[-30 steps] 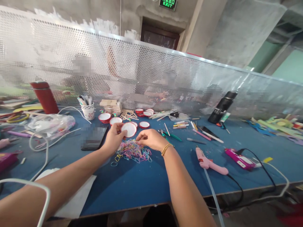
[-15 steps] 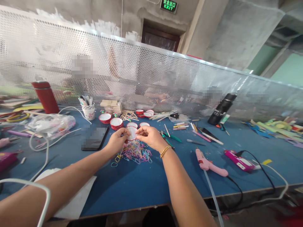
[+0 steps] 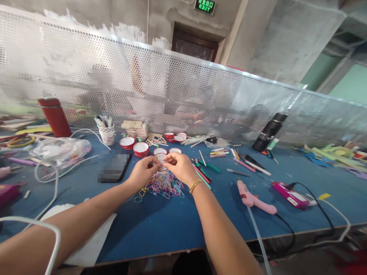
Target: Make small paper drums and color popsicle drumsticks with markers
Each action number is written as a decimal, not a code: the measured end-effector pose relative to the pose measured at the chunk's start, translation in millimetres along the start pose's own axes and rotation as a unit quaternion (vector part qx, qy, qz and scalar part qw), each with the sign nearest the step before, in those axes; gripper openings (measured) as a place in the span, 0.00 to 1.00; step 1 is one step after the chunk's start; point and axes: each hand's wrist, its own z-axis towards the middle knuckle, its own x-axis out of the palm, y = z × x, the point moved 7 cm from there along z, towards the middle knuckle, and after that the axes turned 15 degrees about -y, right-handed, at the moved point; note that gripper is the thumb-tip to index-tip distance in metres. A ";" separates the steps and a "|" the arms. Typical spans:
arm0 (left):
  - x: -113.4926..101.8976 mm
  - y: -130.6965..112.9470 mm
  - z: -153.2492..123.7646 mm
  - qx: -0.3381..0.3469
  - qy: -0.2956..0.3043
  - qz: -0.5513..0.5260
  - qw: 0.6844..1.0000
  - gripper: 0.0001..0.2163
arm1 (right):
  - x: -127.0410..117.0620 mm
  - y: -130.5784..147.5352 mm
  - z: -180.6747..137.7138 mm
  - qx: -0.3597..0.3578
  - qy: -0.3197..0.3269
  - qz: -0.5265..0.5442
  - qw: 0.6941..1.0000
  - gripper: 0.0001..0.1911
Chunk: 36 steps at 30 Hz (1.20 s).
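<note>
— Closer together now: since the earlier frame, my right hand (image 3: 180,165) has shifted in toward my left hand (image 3: 145,170), and their fingertips nearly meet over the red-rimmed white cup (image 3: 159,157).
— Are you gripping it?
— My left fingers seem pinched on its edge. My right thumb and forefinger bunch at its face, though I can't tell whether they've closed on anything.
— Where is it?
— Between my hands, just above the heap of coloured bands (image 3: 164,185) lying on the desk (image 3: 149,229).
— Which step is that?
— I'd guess I'm working something small at the cup; the next move seems to call for a steady left grip and light right fingertips.
— And the containers beyond?
— One red cup (image 3: 141,150) and its neighbour (image 3: 127,143) stand upright, white inside; I can't make out any contents. Farther back, a patterned paper cup (image 3: 106,135) holds pens (image 3: 101,123).
</note>
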 end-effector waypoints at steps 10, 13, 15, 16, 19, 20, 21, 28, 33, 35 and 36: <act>-13.3 1.8 3.8 -0.012 -0.063 -0.012 0.998 0.07 | 18.4 12.7 -19.0 0.140 0.145 0.175 0.964 0.10; -17.0 5.4 9.4 -0.005 -0.086 -0.010 0.996 0.07 | 19.4 6.6 -24.7 0.183 0.165 0.115 0.962 0.07; -19.1 6.3 12.2 0.002 -0.095 -0.002 0.995 0.07 | 23.1 8.4 -29.3 0.163 0.214 0.082 0.960 0.05; -19.6 6.4 13.0 0.002 -0.097 -0.001 0.995 0.07 | 25.4 11.9 -31.4 0.141 0.241 0.080 0.957 0.05; -18.0 6.0 12.5 -0.009 -0.082 -0.012 0.997 0.06 | 25.5 25.8 -30.9 0.065 0.253 0.120 0.958 0.05; -16.6 5.8 11.7 -0.014 -0.072 -0.018 0.997 0.06 | 22.4 29.9 -27.8 0.040 0.228 0.134 0.964 0.06; -15.2 5.6 10.8 -0.018 -0.063 -0.024 0.998 0.06 | 18.3 33.1 -24.1 0.017 0.194 0.144 0.970 0.07; -9.0 -3.0 3.6 -0.005 -0.046 -0.032 0.998 0.09 | 9.9 29.6 -13.6 0.020 0.101 0.201 0.974 0.17; -8.0 -14.7 3.2 0.014 -0.046 -0.063 0.997 0.13 | -13.9 39.0 -4.6 -0.098 0.016 0.127 0.987 0.22; -12.0 -10.1 6.9 -0.002 -0.066 -0.059 0.996 0.13 | -25.7 39.2 -1.3 -0.144 -0.034 0.067 0.987 0.25; -13.8 -6.6 9.0 -0.011 -0.073 -0.054 0.996 0.12 | -28.7 37.4 -0.4 -0.161 -0.051 0.027 0.985 0.28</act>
